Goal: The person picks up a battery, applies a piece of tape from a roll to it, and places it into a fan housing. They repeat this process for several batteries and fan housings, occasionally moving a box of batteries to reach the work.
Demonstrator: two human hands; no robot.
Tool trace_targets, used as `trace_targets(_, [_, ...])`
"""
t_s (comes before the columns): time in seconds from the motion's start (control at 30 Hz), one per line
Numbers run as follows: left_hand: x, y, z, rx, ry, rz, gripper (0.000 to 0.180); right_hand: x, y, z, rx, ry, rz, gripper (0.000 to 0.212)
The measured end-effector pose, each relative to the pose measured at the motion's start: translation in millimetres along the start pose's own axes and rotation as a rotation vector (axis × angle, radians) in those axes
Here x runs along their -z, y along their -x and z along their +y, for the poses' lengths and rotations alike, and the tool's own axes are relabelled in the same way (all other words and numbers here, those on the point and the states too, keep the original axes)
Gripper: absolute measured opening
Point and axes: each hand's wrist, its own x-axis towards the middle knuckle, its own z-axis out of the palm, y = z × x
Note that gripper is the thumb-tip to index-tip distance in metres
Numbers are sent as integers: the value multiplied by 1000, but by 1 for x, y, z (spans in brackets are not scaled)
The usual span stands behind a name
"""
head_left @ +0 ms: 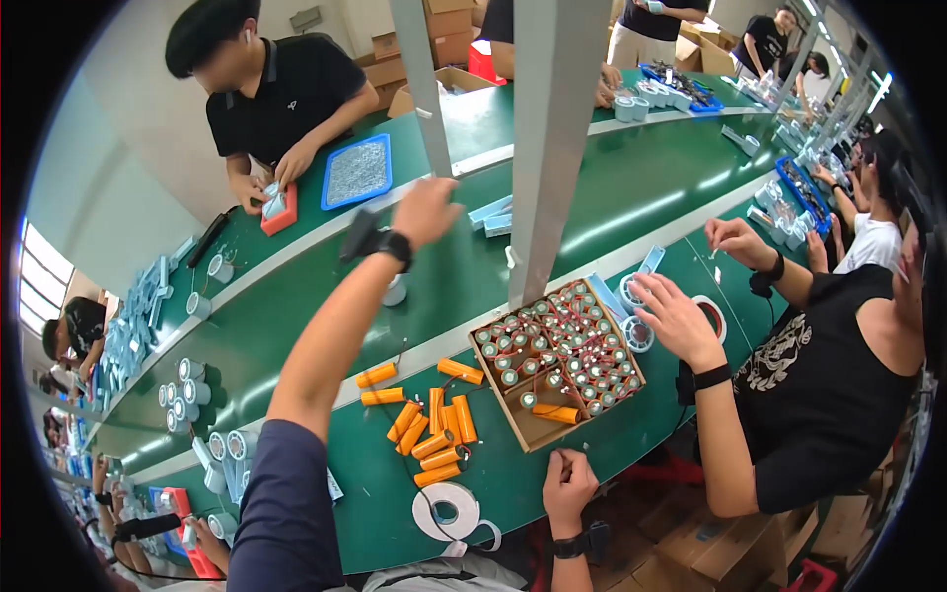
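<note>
My left hand stretches far over the green conveyor belt, near the thin grey post. Its fingers look bent, but what they do is unclear. A pale blue round part lies on the belt under my left forearm. At the bench's near edge, my right hand is closed with fingertips together; anything inside is hidden. Just beyond it stands a cardboard box of upright battery cells with red and black wires. One orange-wrapped battery pack lies in its near corner. Several more orange battery packs lie loose left of the box.
A roll of white tape lies near the front edge. A thick grey post rises behind the box. At right, a co-worker's hand hovers over pale blue parts. Across the belt, another person handles a red fixture beside a blue tray.
</note>
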Motion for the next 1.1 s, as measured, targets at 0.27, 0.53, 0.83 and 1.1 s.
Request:
trace_targets(0.27, [39, 46, 75, -234, -63, -394, 34, 8, 5, 16, -85, -7, -24, 16])
trace_targets(0.53, [253, 311, 60, 213, 129, -291, 25, -6, 3, 14, -41, -1, -53, 17])
trace_targets(0.83, [232, 470, 126, 399, 164, -221, 30, -42, 6, -64, -94, -139, -500, 21])
trace_targets(1.1, [124, 452, 206, -51, 373, -227, 30, -89, 11, -89, 12, -84, -534, 25])
